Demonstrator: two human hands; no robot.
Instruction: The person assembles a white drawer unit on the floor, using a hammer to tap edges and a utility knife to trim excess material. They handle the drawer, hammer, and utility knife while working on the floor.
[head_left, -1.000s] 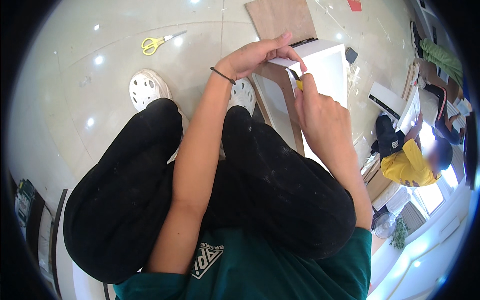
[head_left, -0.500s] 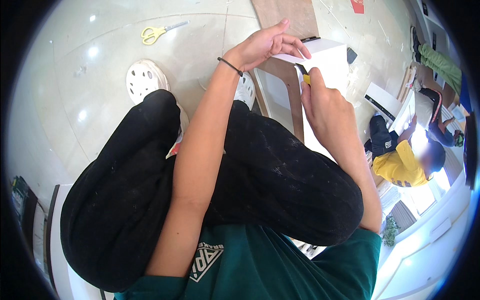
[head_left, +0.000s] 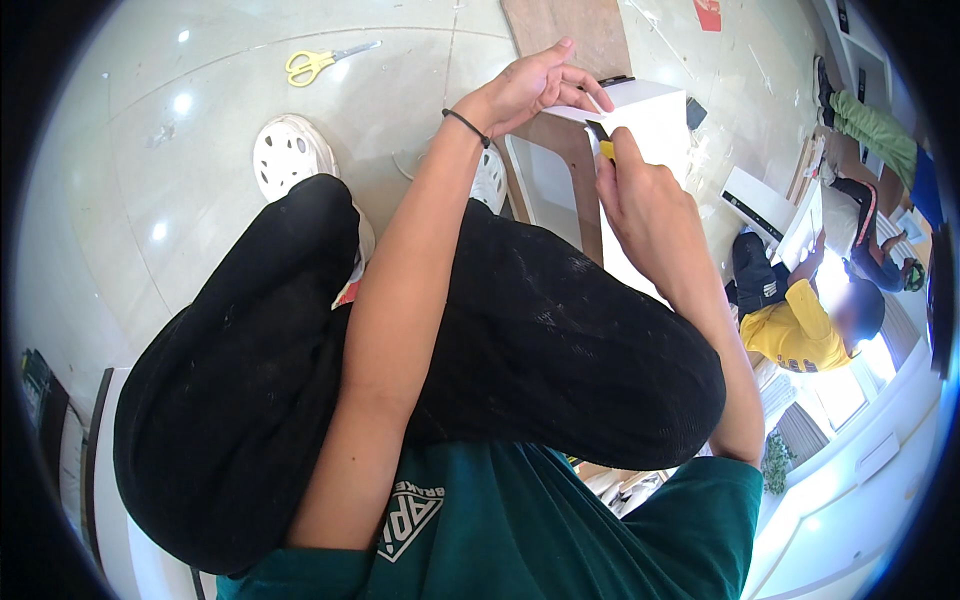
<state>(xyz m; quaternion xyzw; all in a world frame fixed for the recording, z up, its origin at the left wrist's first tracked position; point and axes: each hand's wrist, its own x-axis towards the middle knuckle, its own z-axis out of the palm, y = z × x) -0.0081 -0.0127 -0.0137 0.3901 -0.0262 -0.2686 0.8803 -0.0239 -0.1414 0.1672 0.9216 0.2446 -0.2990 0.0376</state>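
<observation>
My right hand is closed round a yellow box cutter, its dark blade pointing up and left at the edge of a white board. Just above the blade, my left hand reaches over the same board with its fingers apart and the thumb raised. Its fingertips rest at or very near the board's edge; contact is hard to tell. Beneath the board shows a brown wooden edge of the piece. The board's bright surface hides detail.
Yellow-handled scissors lie on the tiled floor at the far left. A brown wooden panel lies beyond the board. On the right, a person in a yellow shirt sits by white boards, with other people farther off.
My right hand and the box cutter have shifted slightly up and left. The left hand stays nearly where it was over the board.
</observation>
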